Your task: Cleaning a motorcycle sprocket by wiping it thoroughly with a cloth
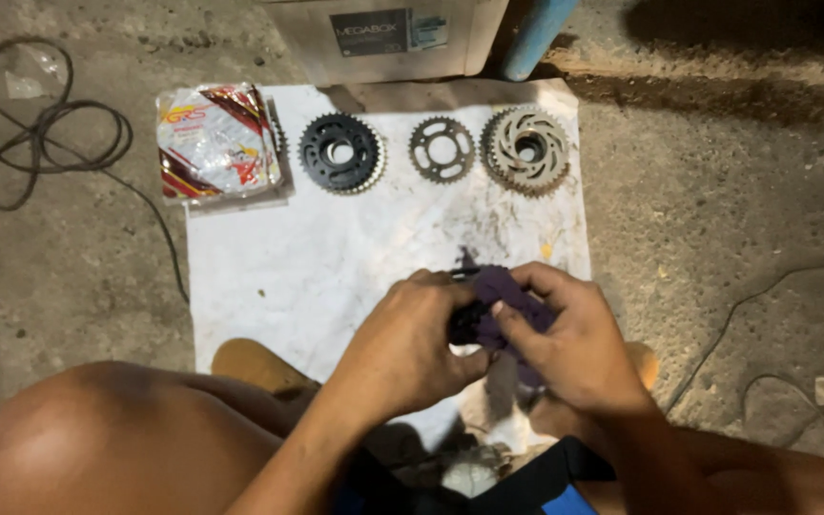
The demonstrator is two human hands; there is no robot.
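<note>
Both hands meet low in the middle of the scene, over the near part of a white sheet (336, 257) spread on the rough concrete ground (717, 191). The left hand (407, 348) is curled around a dark metal part (467, 322), mostly hidden, its thumb and fingers closed on it. The right hand (569, 339) presses a purple rag (507, 291) against that part, fingers bent and pinching the cloth; the rag bunches between the two hands. On the far edge of the sheet lies a row of sprockets: a black sprocket (340, 153) to the left, a smaller grey sprocket (442, 149) in the middle, and a silvery, worn sprocket (526, 150) to the right, each apart from the next. Left of them rests a packaged part in a red, white and yellow wrapper (216, 141). A cardboard box (383, 38) stands beyond the sheet, with a blue pole (538, 36) just right of it. A dark cable (40, 143) loops on the ground at far left.
</note>
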